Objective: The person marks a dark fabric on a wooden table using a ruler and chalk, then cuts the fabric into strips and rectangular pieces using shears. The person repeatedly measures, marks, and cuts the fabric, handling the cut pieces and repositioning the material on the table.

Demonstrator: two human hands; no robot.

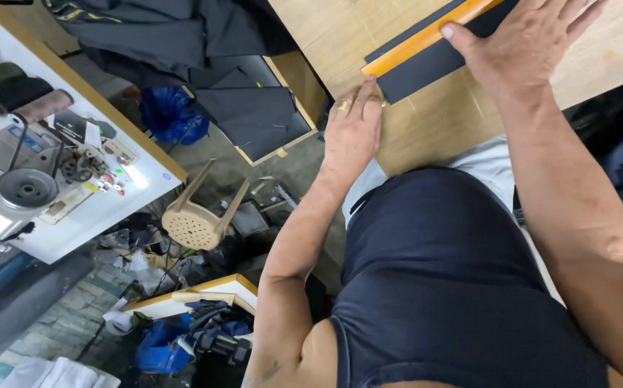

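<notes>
Head view: dark fabric piece [426, 68] lies flat on the wooden table [426, 129], near its front edge, with a yellow wooden ruler [426, 36] laid along the fabric's upper long edge. Right hand [534, 43] lies flat, palm down and fingers spread, over ruler and fabric, thumb on the ruler; its grip is not closed on anything, just pressing. Left hand [353, 129] sits at the fabric's near corner, fingers together, tips touching the fabric edge; I cannot tell whether it pinches chalk or some small tool, nothing shows between the fingers. Progress, judging by layout: piece is laid out and ruler aligned, so setup looks done. No chalk line or cut is visible on the fabric, so marking or cutting looks still open. More dark fabric pieces [254, 115] are stacked on a lower board to the left, a sewing machine [17, 179] stands on the white table, and a plastic stool [200, 215] lies tipped on the floor.
</notes>
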